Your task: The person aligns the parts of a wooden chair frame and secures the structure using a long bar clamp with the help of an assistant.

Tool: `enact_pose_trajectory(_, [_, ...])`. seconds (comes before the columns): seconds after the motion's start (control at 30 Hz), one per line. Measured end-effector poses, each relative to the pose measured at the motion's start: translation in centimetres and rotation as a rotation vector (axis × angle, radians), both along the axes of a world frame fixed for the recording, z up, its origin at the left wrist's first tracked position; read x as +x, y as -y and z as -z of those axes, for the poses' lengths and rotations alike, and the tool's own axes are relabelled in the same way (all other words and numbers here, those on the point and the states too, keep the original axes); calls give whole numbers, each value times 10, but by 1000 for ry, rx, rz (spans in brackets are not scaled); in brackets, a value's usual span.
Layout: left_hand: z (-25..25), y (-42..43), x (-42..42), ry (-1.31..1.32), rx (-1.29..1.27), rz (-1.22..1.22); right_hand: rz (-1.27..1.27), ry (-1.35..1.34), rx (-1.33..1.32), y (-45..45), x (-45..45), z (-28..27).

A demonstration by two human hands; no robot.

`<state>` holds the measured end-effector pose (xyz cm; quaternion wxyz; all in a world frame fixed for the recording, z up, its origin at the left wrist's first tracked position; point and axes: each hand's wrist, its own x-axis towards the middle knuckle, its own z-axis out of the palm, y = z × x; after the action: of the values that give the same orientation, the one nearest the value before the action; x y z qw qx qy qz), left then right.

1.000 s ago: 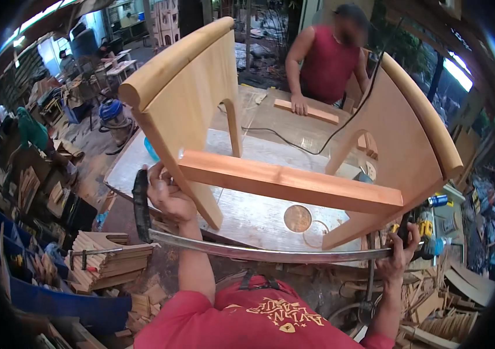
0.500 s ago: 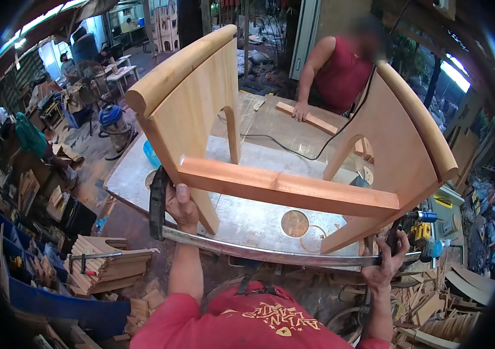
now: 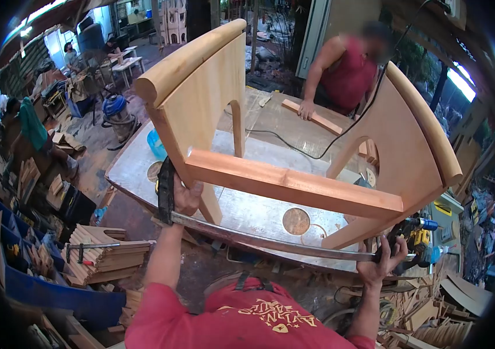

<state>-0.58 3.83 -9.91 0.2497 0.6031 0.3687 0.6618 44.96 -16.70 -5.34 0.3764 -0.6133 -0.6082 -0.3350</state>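
Metal bar clamp (image 3: 270, 242), one, gripped near its ends by my left hand (image 3: 186, 199) and right hand (image 3: 380, 263); reddish wooden rail (image 3: 294, 184), one, just beyond my hands.

Co-worker's head (image 3: 377, 42) blurred, left hand (image 3: 187, 199) partly hidden, wearer's shirt (image 3: 241, 328) cut off

Worktable (image 3: 247, 206), 2 wooden panels (image 3: 204, 93), strip (image 3: 326, 123), black cable (image 3: 316, 157)
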Motion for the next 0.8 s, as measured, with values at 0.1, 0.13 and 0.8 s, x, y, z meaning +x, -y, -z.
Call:
enact_pose_trajectory(0.1, [-10, -2, -14, -149, 120, -51, -10, -7, 59, -2, 2, 5])
enact_pose_trajectory(0.13, [-11, 0, -16, -187, 157, -72, -19, -26, 81, -2, 2, 8])
enact_pose_trajectory(0.8, [-142, 56, -18, -156, -248, -36, -65, -39, 99, 0, 7, 9])
